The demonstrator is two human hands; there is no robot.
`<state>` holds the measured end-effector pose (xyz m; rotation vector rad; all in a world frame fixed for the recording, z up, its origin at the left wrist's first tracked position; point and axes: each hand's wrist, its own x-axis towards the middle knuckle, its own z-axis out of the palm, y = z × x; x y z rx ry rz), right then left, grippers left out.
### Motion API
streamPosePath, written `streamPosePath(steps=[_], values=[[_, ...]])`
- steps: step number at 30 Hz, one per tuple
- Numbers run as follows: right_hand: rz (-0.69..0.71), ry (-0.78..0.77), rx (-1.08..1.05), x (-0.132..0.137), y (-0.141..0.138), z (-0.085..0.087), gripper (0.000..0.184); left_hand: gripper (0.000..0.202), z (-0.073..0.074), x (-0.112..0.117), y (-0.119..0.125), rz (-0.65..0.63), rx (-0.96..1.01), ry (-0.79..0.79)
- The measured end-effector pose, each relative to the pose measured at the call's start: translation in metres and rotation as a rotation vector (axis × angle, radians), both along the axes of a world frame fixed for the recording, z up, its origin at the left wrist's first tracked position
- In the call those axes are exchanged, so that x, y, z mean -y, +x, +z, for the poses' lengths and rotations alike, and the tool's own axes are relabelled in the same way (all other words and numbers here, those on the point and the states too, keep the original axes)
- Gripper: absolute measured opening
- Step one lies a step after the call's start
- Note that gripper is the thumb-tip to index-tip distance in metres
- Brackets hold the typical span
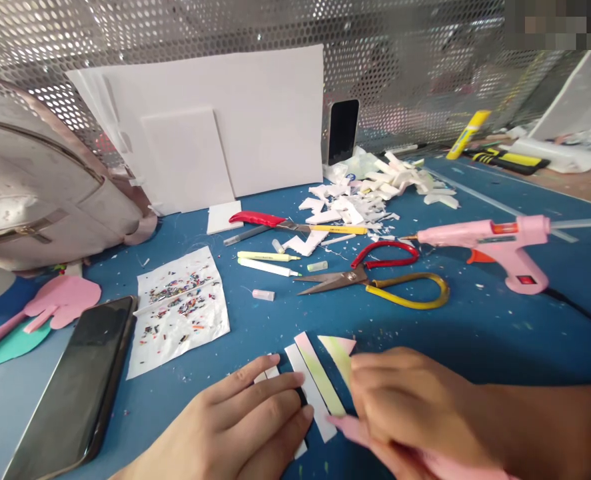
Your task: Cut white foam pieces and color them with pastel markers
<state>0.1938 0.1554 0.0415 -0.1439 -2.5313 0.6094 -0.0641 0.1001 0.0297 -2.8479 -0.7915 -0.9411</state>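
Observation:
My left hand (248,423) lies flat at the bottom centre of the blue table, fingers stretched out and pressing on white foam strips (309,390). A pink-to-green shaded strip (320,381) lies against those strips. My right hand (410,407) is curled beside it, fingers pinched on a pink foam piece (350,428) at its lower edge, and it covers part of a green and pink pointed piece (339,350).
Scissors with red and yellow handles (375,279) lie ahead, a pink glue gun (500,247) to the right. White marker pens (268,261), a red-handled knife (275,221), white foam scraps (370,190), a confetti-strewn paper (180,307), a phone (75,390), a bag (40,187) and white boards (235,127) surround.

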Motion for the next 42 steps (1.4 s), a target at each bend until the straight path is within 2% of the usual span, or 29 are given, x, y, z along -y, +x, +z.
streamPosePath(steps=[2, 5, 8, 11, 14, 18, 21, 24, 27, 31, 35, 37, 39, 42], values=[[0.059, 0.009, 0.016, 0.001, 0.001, 0.000, 0.026, 0.037, 0.000, 0.000, 0.000, 0.008, 0.019, 0.000], [0.019, -0.007, 0.029, 0.001, 0.003, -0.001, 0.028, 0.034, 0.000, 0.000, 0.001, 0.014, 0.020, -0.002], [0.073, -0.004, 0.026, 0.001, 0.002, -0.001, 0.028, 0.032, -0.001, -0.001, 0.002, 0.005, 0.015, 0.012], [0.007, -0.044, -0.014, 0.001, 0.000, 0.000, 0.028, 0.034, -0.002, -0.001, 0.001, 0.003, 0.019, 0.018], [0.053, -0.040, 0.007, 0.001, -0.001, 0.001, 0.027, 0.039, -0.002, -0.002, 0.001, -0.002, 0.008, 0.014], [-0.014, -0.037, 0.020, 0.001, -0.002, -0.001, 0.026, 0.039, -0.001, -0.002, 0.001, -0.002, 0.017, 0.007], [0.052, -0.024, -0.001, 0.001, -0.002, -0.001, 0.023, 0.031, 0.000, -0.001, 0.001, 0.009, 0.019, 0.012], [-0.009, -0.063, 0.000, 0.001, -0.003, -0.001, 0.021, 0.028, 0.001, 0.000, -0.001, 0.008, 0.010, 0.018], [0.049, -0.031, 0.014, 0.001, -0.002, -0.001, 0.019, 0.030, 0.001, 0.000, -0.001, -0.003, 0.009, 0.016], [0.004, -0.044, 0.017, 0.000, -0.002, -0.002, 0.019, 0.031, 0.003, 0.000, 0.000, 0.012, 0.034, 0.003], [0.047, -0.008, -0.027, 0.000, -0.003, -0.002, 0.014, 0.027, 0.009, -0.001, 0.001, 0.050, 0.024, 0.007], [0.015, -0.028, -0.002, 0.000, -0.003, -0.003, 0.014, 0.025, 0.010, -0.002, 0.000, 0.046, -0.009, 0.012], [0.047, -0.022, 0.017, 0.000, -0.003, -0.004, 0.014, 0.025, 0.010, -0.003, -0.001, 0.023, -0.010, -0.001], [0.029, -0.034, 0.021, 0.000, -0.003, -0.003, 0.014, 0.031, 0.007, -0.004, -0.002, -0.022, 0.002, -0.037]])
